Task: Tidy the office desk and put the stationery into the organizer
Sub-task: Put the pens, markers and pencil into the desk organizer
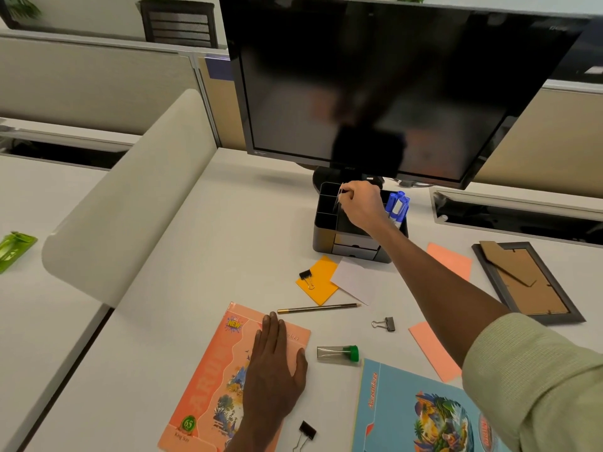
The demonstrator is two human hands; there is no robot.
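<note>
A black desk organizer [324, 223] stands under the monitor, with blue markers [398, 203] upright in its right compartment. My right hand [360, 203] hovers over its middle compartments, fingers pinched on a thin dark object [337, 200] that looks like a pen, tip down inside. My left hand [277, 353] lies flat on an orange notebook [208, 380]. Loose on the desk lie a pencil [318, 308], three binder clips [306, 277] [385, 323] [305, 433], and a clear tube with a green cap [337, 353].
Orange [321, 288], white [355, 282] and pink [452, 259] [432, 350] paper notes lie in front of the organizer. A blue notebook [414, 412] is at the near right, a picture frame [528, 285] face down at the far right. The monitor [391, 86] overhangs the organizer. A curved divider [130, 203] borders the left.
</note>
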